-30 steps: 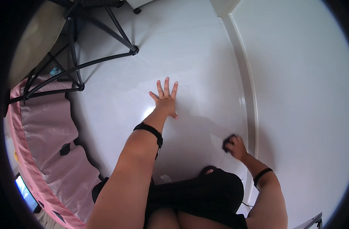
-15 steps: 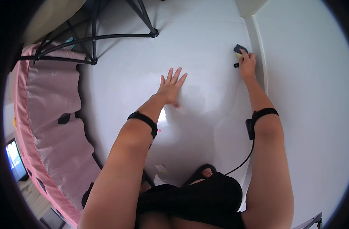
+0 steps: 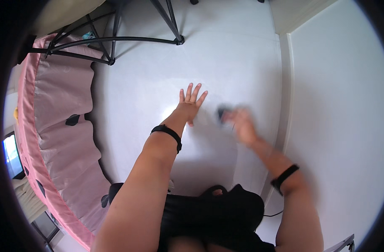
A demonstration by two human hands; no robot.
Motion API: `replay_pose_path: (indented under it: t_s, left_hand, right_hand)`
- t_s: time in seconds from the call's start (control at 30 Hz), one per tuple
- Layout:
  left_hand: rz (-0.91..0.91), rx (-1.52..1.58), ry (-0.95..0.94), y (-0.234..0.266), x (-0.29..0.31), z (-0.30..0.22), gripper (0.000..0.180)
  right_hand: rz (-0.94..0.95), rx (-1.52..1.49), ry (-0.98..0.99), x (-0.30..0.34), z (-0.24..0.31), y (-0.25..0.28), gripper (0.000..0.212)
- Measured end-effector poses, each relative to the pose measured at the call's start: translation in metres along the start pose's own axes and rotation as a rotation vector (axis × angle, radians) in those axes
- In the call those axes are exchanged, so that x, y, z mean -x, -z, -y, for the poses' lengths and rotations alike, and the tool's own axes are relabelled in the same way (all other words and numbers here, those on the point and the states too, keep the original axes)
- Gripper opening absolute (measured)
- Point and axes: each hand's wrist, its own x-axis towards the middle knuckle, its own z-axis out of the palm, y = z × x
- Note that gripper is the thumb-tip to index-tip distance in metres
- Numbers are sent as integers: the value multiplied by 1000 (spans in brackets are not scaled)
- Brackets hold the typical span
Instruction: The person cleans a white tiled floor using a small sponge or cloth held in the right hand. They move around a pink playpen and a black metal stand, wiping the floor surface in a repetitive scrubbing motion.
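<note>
The left hand [image 3: 190, 107] lay palm down over the pale floor [image 3: 225, 63] near the middle of the view, its grip wide open, fingers spread toward 12 and 1 o'clock, with nothing held. The right hand [image 3: 241, 125], blurred, was at about 4 o'clock from it, its grip closed on a small dark object [image 3: 222, 113] at its own 10 o'clock side. That object sat just beside the left hand, at 3 o'clock from it; the blur hid its exact shape and whether it touched the floor.

Each forearm wore a black strap [image 3: 168, 136]. A pink fabric skirt [image 3: 65, 105] with dark spots hung at 9 o'clock, and a black tubular frame [image 3: 112, 39] stood at 11. A white wall [image 3: 335, 126] rose at 3 o'clock; black clothing [image 3: 208, 214] filled 6 o'clock, with a dark sandal [image 3: 217, 189] just above it.
</note>
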Motion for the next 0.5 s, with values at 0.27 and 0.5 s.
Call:
replay_pose_path:
  t_s: [0.27,0.5]
  left_hand:
    - [-264,193,-192,2,12,8,125]
    - [-458,463,-183,-58,66,149,85]
  right_hand:
    - [-160,633,-516,-108,-138,45,31]
    - [470,238,531,14,88,-129,42]
